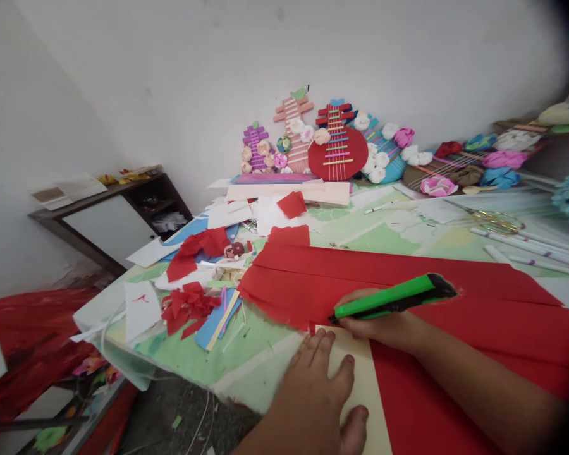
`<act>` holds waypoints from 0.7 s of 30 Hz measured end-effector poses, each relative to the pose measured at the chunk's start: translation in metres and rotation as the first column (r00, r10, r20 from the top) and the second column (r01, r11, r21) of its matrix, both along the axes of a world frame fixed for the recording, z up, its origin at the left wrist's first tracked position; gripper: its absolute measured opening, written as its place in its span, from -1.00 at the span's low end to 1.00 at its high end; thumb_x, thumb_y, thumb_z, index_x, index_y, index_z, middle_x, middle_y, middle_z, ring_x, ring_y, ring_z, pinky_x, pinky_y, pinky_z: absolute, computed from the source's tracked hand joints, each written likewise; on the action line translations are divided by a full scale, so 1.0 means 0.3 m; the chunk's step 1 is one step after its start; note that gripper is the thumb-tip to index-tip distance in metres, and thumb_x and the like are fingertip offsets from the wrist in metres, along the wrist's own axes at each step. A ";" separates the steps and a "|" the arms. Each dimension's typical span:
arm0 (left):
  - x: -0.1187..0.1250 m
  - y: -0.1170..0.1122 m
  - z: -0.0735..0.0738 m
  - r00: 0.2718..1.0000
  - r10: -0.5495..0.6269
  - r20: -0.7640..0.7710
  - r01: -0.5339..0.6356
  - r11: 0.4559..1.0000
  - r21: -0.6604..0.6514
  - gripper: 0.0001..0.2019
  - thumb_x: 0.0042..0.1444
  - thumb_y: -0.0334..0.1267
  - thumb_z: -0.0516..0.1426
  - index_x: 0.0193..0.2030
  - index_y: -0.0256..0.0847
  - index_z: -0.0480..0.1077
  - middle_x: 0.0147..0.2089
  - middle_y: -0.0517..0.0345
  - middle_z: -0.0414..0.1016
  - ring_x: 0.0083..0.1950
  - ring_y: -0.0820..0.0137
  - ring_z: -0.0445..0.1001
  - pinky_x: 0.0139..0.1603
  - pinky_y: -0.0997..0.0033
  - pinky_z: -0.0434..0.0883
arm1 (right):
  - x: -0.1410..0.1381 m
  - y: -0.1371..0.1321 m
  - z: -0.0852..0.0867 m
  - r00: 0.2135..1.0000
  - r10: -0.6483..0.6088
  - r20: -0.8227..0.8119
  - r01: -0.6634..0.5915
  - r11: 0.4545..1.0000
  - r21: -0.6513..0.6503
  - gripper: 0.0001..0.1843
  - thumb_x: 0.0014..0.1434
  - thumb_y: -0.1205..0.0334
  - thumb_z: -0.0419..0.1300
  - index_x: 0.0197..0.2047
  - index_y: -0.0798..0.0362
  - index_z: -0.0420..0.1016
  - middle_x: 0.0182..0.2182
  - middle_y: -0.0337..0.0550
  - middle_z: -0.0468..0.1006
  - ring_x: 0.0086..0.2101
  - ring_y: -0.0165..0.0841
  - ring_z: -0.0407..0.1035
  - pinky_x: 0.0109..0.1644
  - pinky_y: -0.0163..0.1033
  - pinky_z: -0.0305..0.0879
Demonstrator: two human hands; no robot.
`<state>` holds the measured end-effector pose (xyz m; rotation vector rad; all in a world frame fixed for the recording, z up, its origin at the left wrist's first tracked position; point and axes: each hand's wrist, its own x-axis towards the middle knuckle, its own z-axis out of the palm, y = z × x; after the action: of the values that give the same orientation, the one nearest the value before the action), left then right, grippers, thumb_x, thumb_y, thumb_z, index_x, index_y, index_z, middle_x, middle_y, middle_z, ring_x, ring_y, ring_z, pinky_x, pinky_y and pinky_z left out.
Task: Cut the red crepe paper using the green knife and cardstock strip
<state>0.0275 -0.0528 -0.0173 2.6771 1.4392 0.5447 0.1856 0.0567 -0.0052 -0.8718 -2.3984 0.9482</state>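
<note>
My right hand (384,328) is closed around a green utility knife (384,297) with black ends, its tip pointing left and down at the red paper (459,297). Whether the blade is out is hidden. Flat, with fingers spread, my left hand (313,385) presses on a cream card strip (351,360) at the near edge of the red paper. The strip lies partly over the red sheet, which has fold lines and a ragged left end. Torn red scraps (189,306) lie left of it.
Colourful paper-craft lutes (339,151) lean on the wall behind the table (265,366). Gold-handled scissors (493,220) and white sticks (540,246) lie at the right. Blue paper strips (218,322) and a white card (142,309) are on the left. A low cabinet (109,221) stands beyond.
</note>
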 end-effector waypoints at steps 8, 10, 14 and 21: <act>0.005 -0.001 -0.003 1.000 0.004 0.005 -0.004 0.999 0.044 -0.55 -0.04 -0.08 0.10 -0.04 -0.31 0.33 0.07 -0.34 0.24 0.10 -0.07 0.19 -0.03 -0.07 0.26 | -0.006 -0.009 0.028 0.999 -0.025 -0.045 0.022 0.997 -0.068 -0.82 -0.02 0.38 0.02 -0.62 0.05 0.21 -0.62 -0.31 0.32 -0.57 -0.47 0.23 -0.49 -0.38 0.19; 0.004 -0.001 -0.003 1.000 0.005 0.003 -0.005 0.999 0.045 -0.55 -0.04 -0.08 0.10 -0.04 -0.31 0.32 0.07 -0.33 0.24 0.10 -0.06 0.19 -0.03 -0.06 0.27 | -0.005 -0.008 0.026 0.999 -0.017 -0.048 0.013 0.997 -0.075 -0.83 -0.02 0.38 0.02 -0.61 0.05 0.22 -0.61 -0.31 0.32 -0.56 -0.48 0.24 -0.48 -0.39 0.20; 0.003 -0.002 -0.003 1.000 -0.001 0.005 0.000 0.998 0.060 -0.54 -0.04 -0.08 0.10 -0.03 -0.31 0.32 0.07 -0.33 0.23 0.11 -0.06 0.18 -0.03 -0.06 0.27 | -0.002 -0.005 0.022 0.999 0.001 -0.048 -0.005 0.997 -0.081 -0.83 -0.02 0.38 0.03 -0.60 0.04 0.22 -0.62 -0.33 0.31 -0.57 -0.49 0.22 -0.49 -0.40 0.19; 0.003 0.000 0.001 1.000 -0.003 0.009 0.002 0.999 0.048 -0.56 -0.04 -0.10 0.10 -0.04 -0.33 0.32 0.08 -0.35 0.22 0.11 -0.07 0.17 -0.02 -0.06 0.26 | -0.012 0.002 0.017 0.999 -0.033 0.034 0.032 0.999 0.013 -0.84 -0.04 0.38 0.04 -0.61 0.04 0.28 -0.63 -0.30 0.35 -0.56 -0.45 0.23 -0.46 -0.34 0.19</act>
<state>0.0284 -0.0528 -0.0170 2.7091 1.4385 0.5983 0.1819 0.0573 0.0000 -0.9271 -2.4091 0.9127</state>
